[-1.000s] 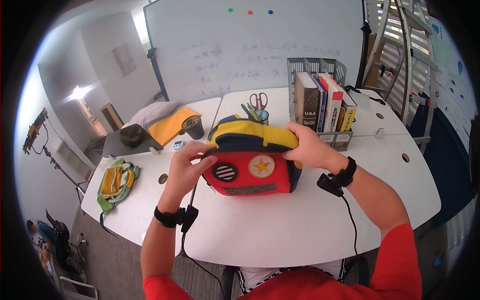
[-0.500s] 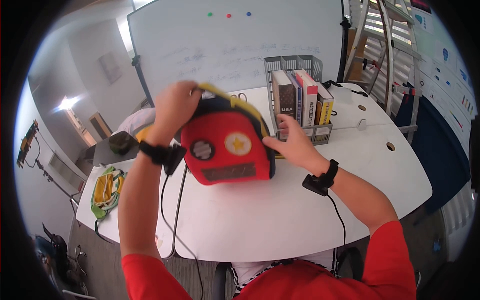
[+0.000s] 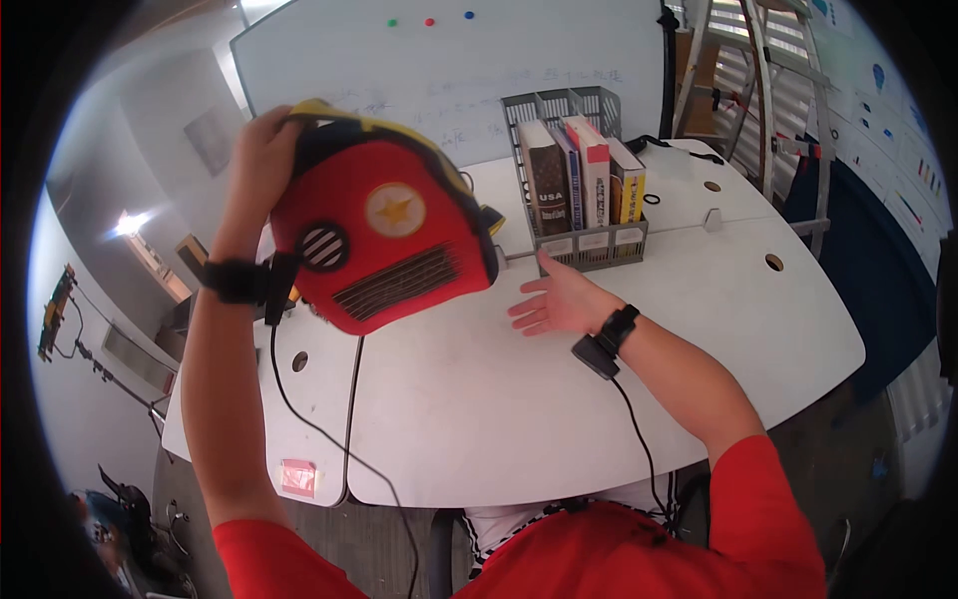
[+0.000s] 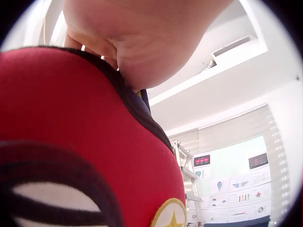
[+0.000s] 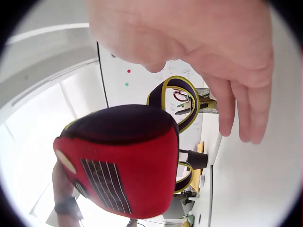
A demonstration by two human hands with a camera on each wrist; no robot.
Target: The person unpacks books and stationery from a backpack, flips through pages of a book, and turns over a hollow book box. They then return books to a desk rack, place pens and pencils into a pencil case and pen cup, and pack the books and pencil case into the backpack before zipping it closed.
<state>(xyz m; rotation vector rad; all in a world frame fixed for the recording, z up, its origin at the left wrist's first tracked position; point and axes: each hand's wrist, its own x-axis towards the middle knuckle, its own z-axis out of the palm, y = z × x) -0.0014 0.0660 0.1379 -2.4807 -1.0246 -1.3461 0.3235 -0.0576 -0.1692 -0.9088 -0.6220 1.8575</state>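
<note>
A small red backpack (image 3: 344, 195) with navy and yellow trim hangs tilted above the left part of the table. On its front are a gold star badge (image 3: 396, 210), a striped round patch (image 3: 323, 247) and a dark lined panel (image 3: 399, 282). My left hand (image 3: 261, 170) grips it by the top; in the left wrist view that hand (image 4: 151, 38) covers the grip point. Navy and yellow straps (image 5: 155, 97) stick out behind the bag in the right wrist view. Apart from the bag, my right hand (image 3: 564, 299) hovers over the table, fingers spread, holding nothing.
A grey rack (image 3: 589, 252) with several books (image 3: 595, 185) stands at the back of the white table (image 3: 499, 429). Behind it is a whiteboard (image 3: 449, 90). A pink packet (image 3: 297, 477) lies front left. Cables trail from both wrists. A ladder (image 3: 753, 90) stands back right.
The left hand has lifted the backpack up and to the left, tilting it. The right hand has let go of its side and moved away with fingers spread.
</note>
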